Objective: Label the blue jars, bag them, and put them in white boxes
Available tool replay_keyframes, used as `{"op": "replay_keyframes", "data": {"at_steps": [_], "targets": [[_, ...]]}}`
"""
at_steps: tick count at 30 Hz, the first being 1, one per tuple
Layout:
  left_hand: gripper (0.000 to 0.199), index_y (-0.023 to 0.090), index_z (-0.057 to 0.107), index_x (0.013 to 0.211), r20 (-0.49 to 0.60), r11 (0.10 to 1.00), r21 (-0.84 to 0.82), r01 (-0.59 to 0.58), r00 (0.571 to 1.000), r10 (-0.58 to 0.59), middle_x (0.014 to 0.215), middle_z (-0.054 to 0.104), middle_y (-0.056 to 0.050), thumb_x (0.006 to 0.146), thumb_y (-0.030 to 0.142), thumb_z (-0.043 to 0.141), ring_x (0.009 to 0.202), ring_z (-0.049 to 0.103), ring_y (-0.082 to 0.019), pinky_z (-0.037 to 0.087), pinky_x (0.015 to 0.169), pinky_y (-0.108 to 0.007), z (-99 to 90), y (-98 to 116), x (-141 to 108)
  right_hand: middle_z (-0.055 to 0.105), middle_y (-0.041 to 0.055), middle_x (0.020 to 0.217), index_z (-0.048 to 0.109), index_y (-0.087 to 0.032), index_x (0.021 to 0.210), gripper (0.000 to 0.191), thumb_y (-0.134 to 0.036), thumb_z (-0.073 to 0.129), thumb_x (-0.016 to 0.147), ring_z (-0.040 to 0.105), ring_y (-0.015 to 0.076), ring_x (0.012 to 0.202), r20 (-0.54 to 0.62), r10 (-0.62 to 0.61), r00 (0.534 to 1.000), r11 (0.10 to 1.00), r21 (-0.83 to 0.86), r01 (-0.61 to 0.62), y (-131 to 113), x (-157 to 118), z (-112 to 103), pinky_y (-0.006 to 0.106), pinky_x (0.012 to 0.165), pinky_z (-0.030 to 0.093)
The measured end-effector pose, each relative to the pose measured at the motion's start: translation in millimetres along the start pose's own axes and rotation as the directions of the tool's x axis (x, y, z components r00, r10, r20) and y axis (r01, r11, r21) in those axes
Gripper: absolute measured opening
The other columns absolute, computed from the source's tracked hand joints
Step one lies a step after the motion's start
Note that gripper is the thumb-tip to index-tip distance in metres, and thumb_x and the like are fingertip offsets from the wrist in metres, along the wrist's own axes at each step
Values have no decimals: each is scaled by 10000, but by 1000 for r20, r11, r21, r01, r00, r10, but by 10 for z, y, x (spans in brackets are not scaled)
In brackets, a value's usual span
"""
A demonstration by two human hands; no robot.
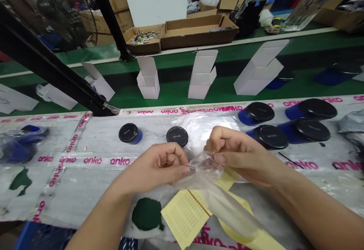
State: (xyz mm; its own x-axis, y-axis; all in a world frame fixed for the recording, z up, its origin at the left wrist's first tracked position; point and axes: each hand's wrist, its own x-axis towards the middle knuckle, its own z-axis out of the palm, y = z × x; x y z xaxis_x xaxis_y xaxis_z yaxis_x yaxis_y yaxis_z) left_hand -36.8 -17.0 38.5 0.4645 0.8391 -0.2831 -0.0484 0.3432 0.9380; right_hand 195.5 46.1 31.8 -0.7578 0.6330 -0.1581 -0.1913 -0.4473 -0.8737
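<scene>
Between my two hands a clear plastic bag [224, 197] is stretched at its edge. My left hand [162, 164] pinches one side of it between thumb and fingers. On the other side my right hand [236, 151] grips it the same way. The bag's lower part trails down to the right, blurred. Beneath it lie yellow printed sheets [186, 214]. Just beyond my hands is a pile of clear plastic bags [203, 125]. A blue cylinder with a black lid [177, 135] stands right behind my left hand.
More blue cylinders with black lids [257, 113] stand at the right, and one lidded cylinder [130, 133] at the left. Open white boxes [148, 85] line the green conveyor belt [170, 79]. A black post [57, 62] slants across the left. Cardboard trays [196, 32] sit behind.
</scene>
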Motion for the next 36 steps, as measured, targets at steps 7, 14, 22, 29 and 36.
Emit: {"op": "replay_keyframes", "data": {"at_steps": [7, 14, 22, 29, 36], "targets": [[284, 185, 584, 805, -189, 924, 288, 251, 961, -202, 752, 674, -15, 905, 437, 669, 650, 602, -121, 480, 489, -183, -282, 95, -30, 617, -34, 722, 563, -213, 833, 245, -277, 796, 798, 550, 104, 607, -160, -4, 987, 960, -276, -41, 238, 167, 14, 240, 564, 423], [230, 231, 465, 846, -508, 934, 345, 93, 855, 103, 644, 597, 62, 948, 423, 537, 372, 482, -85, 395, 338, -187, -241, -170, 203, 637, 5, 802, 568, -251, 998, 147, -364, 604, 913, 659, 188, 703, -320, -337, 885, 716, -698, 21, 402, 275, 98, 329, 661, 525], [206, 242, 414, 808, -608, 748, 636, 192, 721, 331, 585, 557, 34, 995, 319, 455, 544, 596, -181, 468, 593, -293, -224, -318, 473, 626, -14, 672, 556, -224, 1041, 230, -94, 482, 866, 605, 193, 607, -214, -256, 943, 194, -967, -167, 132, 609, 63, 278, 559, 370], [346, 200, 550, 1107, -501, 631, 767, 114, 722, 478, 1241, 612, -123, 843, 3, 446, 1071, 643, -258, 518, 928, -434, -179, -319, 329, 678, 136, 1182, 601, -201, 1172, 367, -61, 503, 847, 660, 282, 1007, -80, -298, 951, 147, -988, -37, 135, 449, 14, 360, 751, 484], [814, 252, 355, 1508, -305, 782, 611, -121, 876, 374, 1577, 445, -132, 774, 79, 662, 1434, 479, -311, 387, 1214, -509, -248, -346, 235, 747, 81, 1104, 596, -237, 1325, 531, -329, 758, 828, 695, 273, 972, -75, -253, 965, 494, -867, 62, 191, 577, 58, 406, 843, 534]]}}
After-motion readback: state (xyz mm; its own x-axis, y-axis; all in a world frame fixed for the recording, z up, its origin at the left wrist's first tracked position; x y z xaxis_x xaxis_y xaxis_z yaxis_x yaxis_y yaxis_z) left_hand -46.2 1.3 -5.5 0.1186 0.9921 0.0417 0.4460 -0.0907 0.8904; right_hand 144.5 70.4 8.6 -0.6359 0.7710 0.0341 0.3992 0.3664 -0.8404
